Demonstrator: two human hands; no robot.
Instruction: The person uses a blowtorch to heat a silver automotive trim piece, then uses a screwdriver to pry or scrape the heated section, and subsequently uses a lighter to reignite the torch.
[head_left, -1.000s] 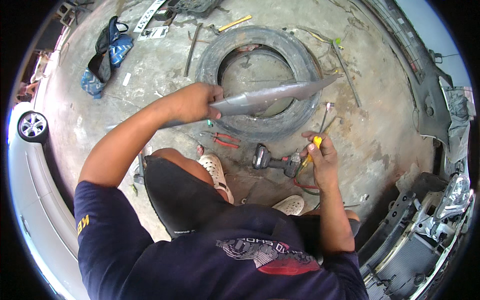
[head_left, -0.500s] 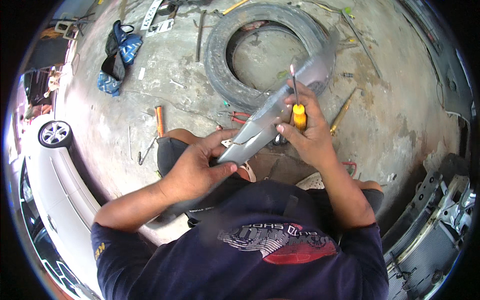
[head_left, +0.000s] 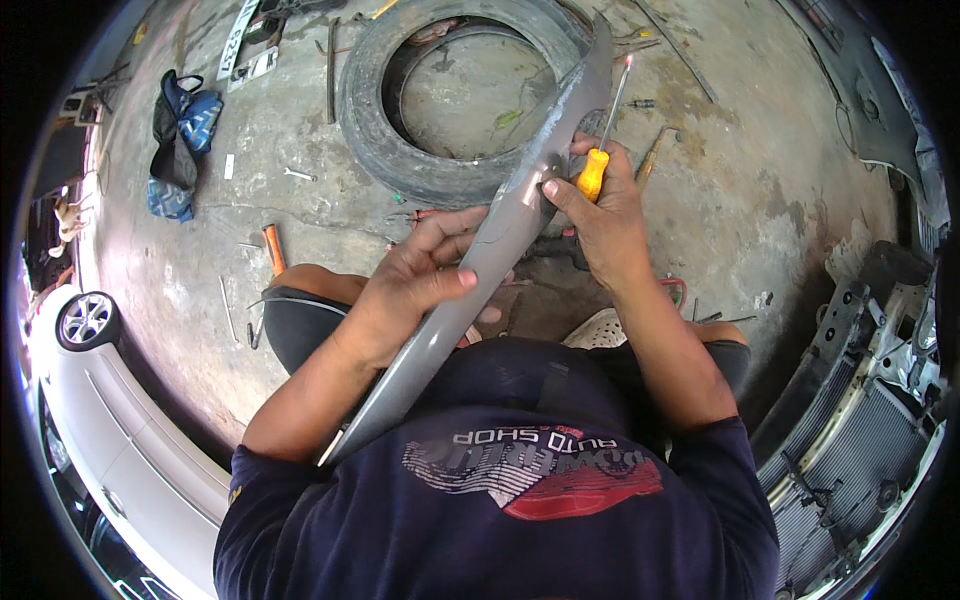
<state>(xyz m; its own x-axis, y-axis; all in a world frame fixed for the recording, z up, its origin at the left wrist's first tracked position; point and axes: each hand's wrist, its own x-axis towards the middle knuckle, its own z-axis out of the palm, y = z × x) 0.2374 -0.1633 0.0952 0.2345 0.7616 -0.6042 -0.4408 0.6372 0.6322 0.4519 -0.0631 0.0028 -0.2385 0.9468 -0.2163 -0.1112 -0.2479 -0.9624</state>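
Note:
A long, curved grey panel strip (head_left: 487,268), apparently a piece of car trim, slants across my front from my lap up past the tyre. Its surface is scuffed at the upper part. My left hand (head_left: 415,280) grips its left edge, thumb on the near face and fingers partly hidden. My right hand (head_left: 610,215) holds a screwdriver (head_left: 592,178) with a yellow handle, its shaft pointing up and away from the panel. The right thumb and fingers also touch the panel's right edge.
A worn tyre (head_left: 365,140) lies beyond the panel. An orange-handled tool (head_left: 273,250), a wrench (head_left: 300,175) and a blue patterned bag (head_left: 185,145) lie on the concrete floor at left. A white car (head_left: 140,420) stands left; a radiator assembly (head_left: 850,450) sits right.
The panel has turned steeper, and its lower end now shows by my left forearm. The screwdriver has tilted right. The floor and tyre have shifted left and up in view.

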